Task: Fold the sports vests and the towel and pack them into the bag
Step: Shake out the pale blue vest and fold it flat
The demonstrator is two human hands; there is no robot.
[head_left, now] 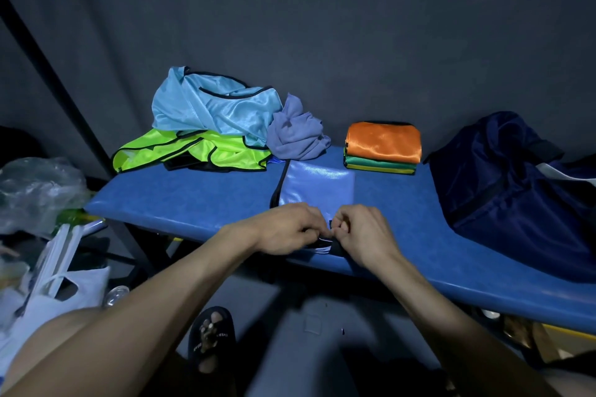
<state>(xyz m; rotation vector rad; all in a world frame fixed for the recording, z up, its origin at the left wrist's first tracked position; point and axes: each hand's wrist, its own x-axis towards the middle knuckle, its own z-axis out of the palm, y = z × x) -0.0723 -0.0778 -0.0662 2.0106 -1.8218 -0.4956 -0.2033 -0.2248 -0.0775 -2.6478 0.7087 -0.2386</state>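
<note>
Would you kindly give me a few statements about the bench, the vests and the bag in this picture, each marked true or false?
1. Both hands, the left hand and the right hand, pinch the near edge of the blue vest on the bench. True.
2. The orange vest lies at the bottom of the folded stack. False: it is on top, above a green vest.
3. The light blue vest is neatly folded. False: it lies crumpled on the neon yellow vest.
4. The dark blue bag sits at the right end of the bench. True.
5. The purple towel is inside the bag. False: it lies bunched beside the unfolded vests.
</note>
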